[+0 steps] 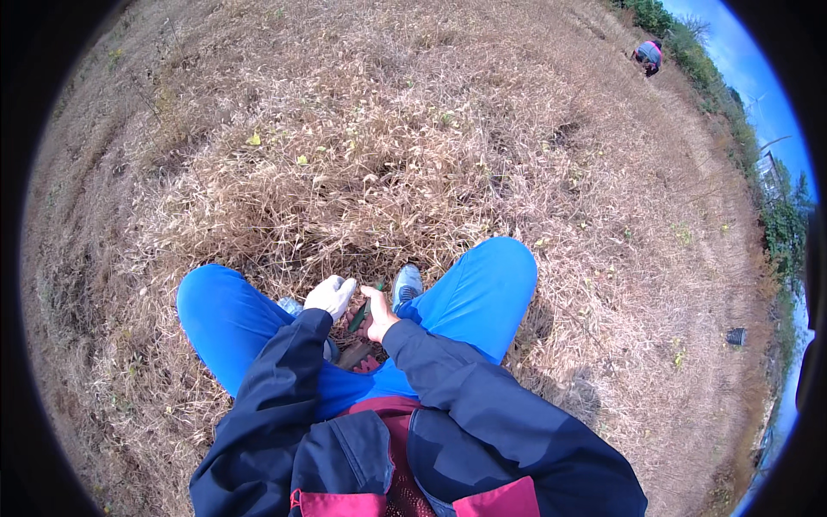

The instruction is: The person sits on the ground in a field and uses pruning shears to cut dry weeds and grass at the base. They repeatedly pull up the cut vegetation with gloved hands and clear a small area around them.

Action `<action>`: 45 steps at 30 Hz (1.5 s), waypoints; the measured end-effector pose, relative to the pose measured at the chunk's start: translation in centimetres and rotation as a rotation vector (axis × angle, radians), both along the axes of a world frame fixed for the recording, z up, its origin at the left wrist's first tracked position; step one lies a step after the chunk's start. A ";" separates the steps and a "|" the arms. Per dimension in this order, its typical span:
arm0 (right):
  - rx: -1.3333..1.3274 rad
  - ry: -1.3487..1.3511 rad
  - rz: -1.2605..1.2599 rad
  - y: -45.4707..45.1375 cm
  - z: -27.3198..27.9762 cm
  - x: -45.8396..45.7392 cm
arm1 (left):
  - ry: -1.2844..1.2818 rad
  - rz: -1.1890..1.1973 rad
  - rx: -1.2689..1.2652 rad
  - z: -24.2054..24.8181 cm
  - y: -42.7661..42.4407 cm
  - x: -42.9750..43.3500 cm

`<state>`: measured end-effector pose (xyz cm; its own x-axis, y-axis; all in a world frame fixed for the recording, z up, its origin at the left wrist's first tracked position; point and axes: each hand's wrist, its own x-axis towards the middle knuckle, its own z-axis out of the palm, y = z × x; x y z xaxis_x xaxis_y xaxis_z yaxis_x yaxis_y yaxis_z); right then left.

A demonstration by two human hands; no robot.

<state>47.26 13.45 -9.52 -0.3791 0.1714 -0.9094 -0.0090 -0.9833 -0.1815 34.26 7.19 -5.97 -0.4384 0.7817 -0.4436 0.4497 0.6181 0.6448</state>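
Observation:
My left hand, in a white glove, is between my knees with its fingers curled; whether it pinches something small cannot be told. Close to its right is my bare right hand, closed around a green-handled tool whose kind cannot be made out. Dark red, root-like or cloth-like pieces lie below the hands, partly hidden by my legs. A light blue and grey shoe stands just right of the hands, and dry grass rises in front of them.
Dry, tangled grass covers the ground all round. At the far upper right another person bends low near green bushes. A dark ribbed container stands at the far right. My blue-trousered knees flank the hands.

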 end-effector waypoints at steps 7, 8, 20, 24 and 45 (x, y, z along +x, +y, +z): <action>0.024 0.018 -0.345 17.3 5.1 0.4 | -0.039 -0.105 0.069 0.7 0.9 1.0; 0.129 0.067 -0.329 20.8 8.3 0.5 | -0.012 -0.111 0.092 0.7 1.0 1.1; 1.305 0.643 -0.141 21.8 33.6 8.8 | 0.051 -0.267 0.014 0.2 1.8 1.6; 1.341 0.389 -0.114 20.3 29.8 10.2 | 0.040 -0.327 0.001 0.3 1.6 1.8; 0.496 -0.098 0.321 23.3 7.1 4.5 | 0.125 -0.590 0.001 -2.7 0.5 1.9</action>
